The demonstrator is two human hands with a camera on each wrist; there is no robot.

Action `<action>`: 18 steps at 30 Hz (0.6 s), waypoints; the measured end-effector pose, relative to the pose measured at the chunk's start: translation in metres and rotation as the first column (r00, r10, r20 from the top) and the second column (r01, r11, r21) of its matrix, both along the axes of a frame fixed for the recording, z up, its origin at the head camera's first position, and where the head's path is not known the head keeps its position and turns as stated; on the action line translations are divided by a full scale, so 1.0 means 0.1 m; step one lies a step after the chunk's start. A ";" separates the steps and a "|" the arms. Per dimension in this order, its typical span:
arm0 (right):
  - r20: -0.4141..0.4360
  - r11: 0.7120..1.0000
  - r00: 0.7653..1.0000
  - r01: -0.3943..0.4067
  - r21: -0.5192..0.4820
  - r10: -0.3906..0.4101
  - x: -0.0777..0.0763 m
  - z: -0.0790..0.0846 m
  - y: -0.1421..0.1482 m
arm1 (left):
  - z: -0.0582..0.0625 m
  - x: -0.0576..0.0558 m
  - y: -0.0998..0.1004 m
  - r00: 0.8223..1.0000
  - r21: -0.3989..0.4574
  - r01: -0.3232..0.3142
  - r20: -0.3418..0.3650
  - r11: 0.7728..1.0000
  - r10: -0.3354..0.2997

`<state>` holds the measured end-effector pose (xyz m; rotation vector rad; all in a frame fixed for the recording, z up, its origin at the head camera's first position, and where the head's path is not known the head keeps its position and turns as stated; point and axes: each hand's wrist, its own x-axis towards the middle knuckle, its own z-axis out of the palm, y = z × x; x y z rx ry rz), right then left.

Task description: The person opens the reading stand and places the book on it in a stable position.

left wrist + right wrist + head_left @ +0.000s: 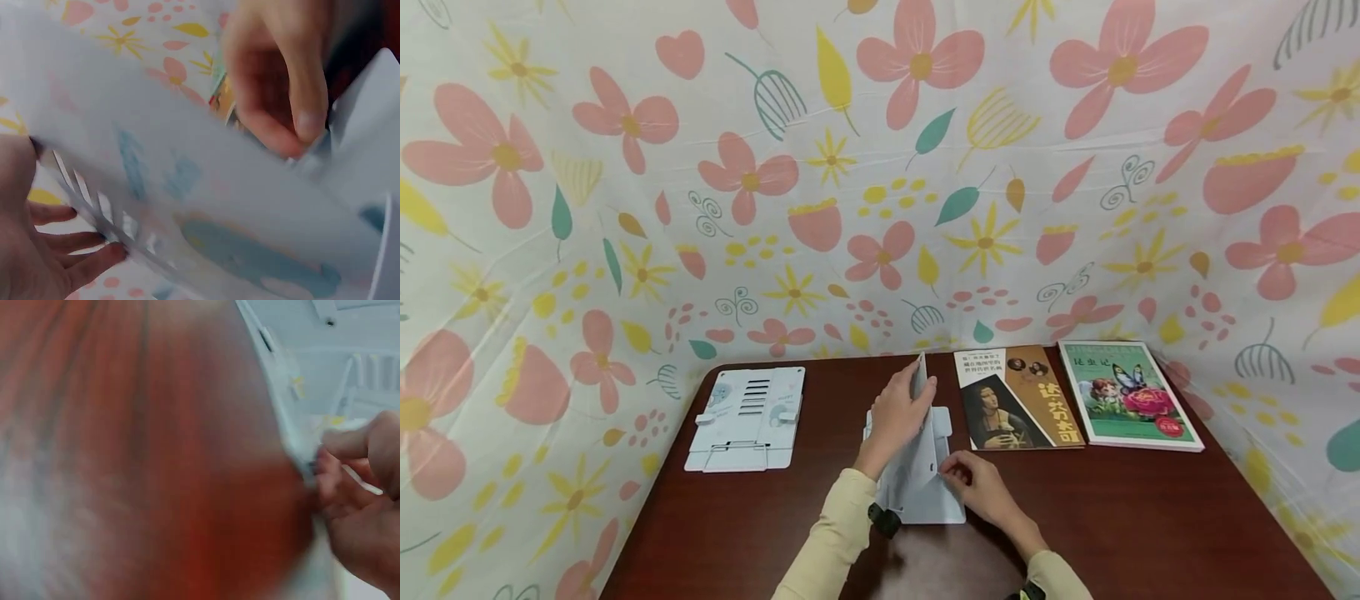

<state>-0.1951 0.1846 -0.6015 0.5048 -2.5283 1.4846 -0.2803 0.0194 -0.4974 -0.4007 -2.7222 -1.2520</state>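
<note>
A white folding book stand (917, 492) is on the table in front of me, with its back panel raised steeply from the base. My left hand (897, 418) grips the raised panel near its upper part. Blue prints, one like a whale, and a row of slots show on the panel (206, 187) in the left wrist view. My right hand (981, 486) is low at the stand's right side, thumb and fingers pinching a thin part of it by the panel's edge. Blur hides exactly which part that is.
Another white book stand (748, 421) lies folded flat at the left. Toward the back right lie a brown book with a portrait (1018, 400) and a green book with a butterfly (1131, 396). A flower-patterned cloth (880, 208) hangs behind the brown table (1150, 525).
</note>
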 end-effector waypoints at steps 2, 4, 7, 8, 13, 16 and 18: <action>0.074 0.996 0.993 -0.088 -0.011 0.089 0.07 0.14 0.02 | -0.07 -0.08 -0.04 1.000 0.035 0.016 0.011 0.999 -0.016; 0.112 0.984 0.978 -0.175 -0.017 0.176 0.15 0.27 0.01 | -0.17 -0.20 -0.09 0.999 0.062 0.026 0.020 0.998 -0.028; 0.102 0.974 0.968 -0.228 -0.008 0.228 0.24 0.41 -0.10 | -0.34 -0.37 -0.20 0.998 0.062 0.036 0.048 0.997 -0.039; 0.087 0.975 0.971 -0.223 0.001 0.222 0.26 0.44 -0.15 | -0.39 -0.41 -0.24 0.997 0.052 0.043 0.060 0.998 -0.046; 0.046 0.988 0.987 -0.154 0.006 0.153 0.31 0.48 -0.38 | -0.64 -0.49 -0.45 0.989 0.036 0.103 0.106 0.994 -0.106; 0.019 0.990 0.990 -0.140 0.011 0.140 0.32 0.48 -0.43 | -0.72 -0.48 -0.56 0.988 0.067 0.109 0.105 0.992 -0.116; 0.012 0.992 0.992 -0.129 -0.003 0.129 0.31 0.48 -0.43 | -0.74 -0.47 -0.63 0.990 0.092 0.092 0.102 0.991 -0.102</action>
